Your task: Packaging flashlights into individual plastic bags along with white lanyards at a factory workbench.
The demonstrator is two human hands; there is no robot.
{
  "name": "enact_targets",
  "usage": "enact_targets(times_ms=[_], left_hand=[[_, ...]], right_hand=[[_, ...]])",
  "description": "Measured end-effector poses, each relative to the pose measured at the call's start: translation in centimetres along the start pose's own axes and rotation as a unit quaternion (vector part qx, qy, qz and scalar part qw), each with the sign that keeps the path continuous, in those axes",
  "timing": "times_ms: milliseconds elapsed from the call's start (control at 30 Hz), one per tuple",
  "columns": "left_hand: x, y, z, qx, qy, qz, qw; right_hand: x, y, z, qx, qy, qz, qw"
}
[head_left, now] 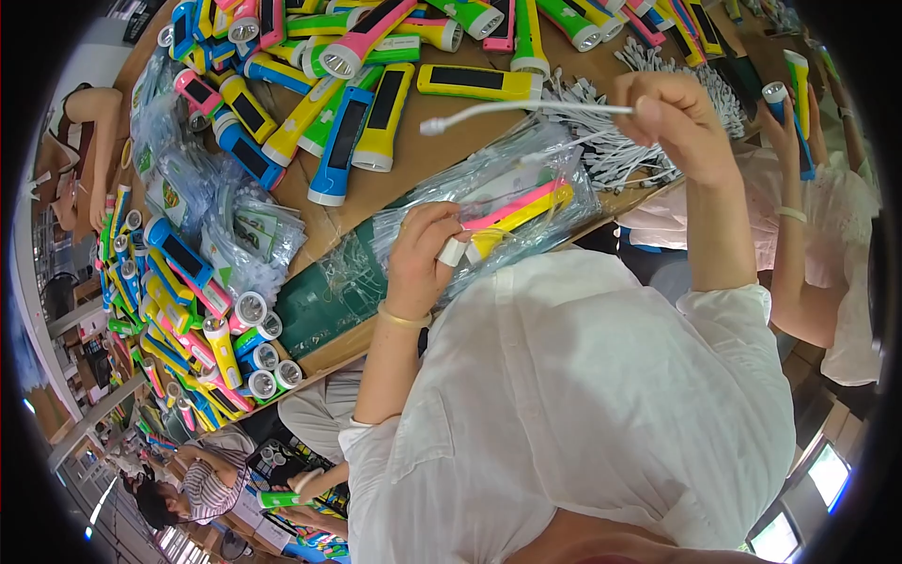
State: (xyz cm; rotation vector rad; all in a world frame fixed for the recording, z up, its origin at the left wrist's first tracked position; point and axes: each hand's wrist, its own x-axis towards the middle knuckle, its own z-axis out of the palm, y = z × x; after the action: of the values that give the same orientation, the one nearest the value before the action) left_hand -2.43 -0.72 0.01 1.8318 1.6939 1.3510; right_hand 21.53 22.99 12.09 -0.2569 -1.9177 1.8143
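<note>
My right hand (681, 122) is raised over the table, thumb and fingers pinched on a thin white cable (554, 106). The cable's pale connector end points left. Lower down, my left hand (423, 249) is closed at the near edge of a clear plastic bag (404, 221). A small white block (452, 252) shows at its fingers; whether it is a plug or part of a torch I cannot tell. Beside it, under clear plastic, lie a pink and a yellow torch (521, 211). Behind my right hand sits a heap of white cables (611, 132).
Many coloured torches (376, 113) with dark panels cover the table's far side; more are piled at left (197, 329). Clear printed bags (225, 207) lie between. A green mat (324, 291) lines the near edge. Close at right, another person's hand (785, 132) holds a blue torch.
</note>
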Motion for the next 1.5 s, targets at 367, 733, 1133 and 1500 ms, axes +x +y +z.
enact_targets(times_ms=[367,733,1133,1500], left_hand=[[-0.6,0.9,-0.3,-0.013,0.008,-0.024,1.0],[-0.7,3.5,0.0,0.043,0.055,-0.117,0.991],[-1.3,3.9,-0.3,-0.013,0.102,-0.145,0.984],[0.6,4.6,-1.7,-0.011,0.039,-0.144,0.989]], right_hand=[[-1.3,7.1,1.3,-0.134,-0.028,0.245,0.96],[1.8,8.1,9.4,-0.446,-0.256,0.061,0.855],[2.2,8.7,11.0,-0.313,-0.199,-0.04,0.928],[-0.2,7.5,8.3,-0.357,-0.136,-0.021,0.924]])
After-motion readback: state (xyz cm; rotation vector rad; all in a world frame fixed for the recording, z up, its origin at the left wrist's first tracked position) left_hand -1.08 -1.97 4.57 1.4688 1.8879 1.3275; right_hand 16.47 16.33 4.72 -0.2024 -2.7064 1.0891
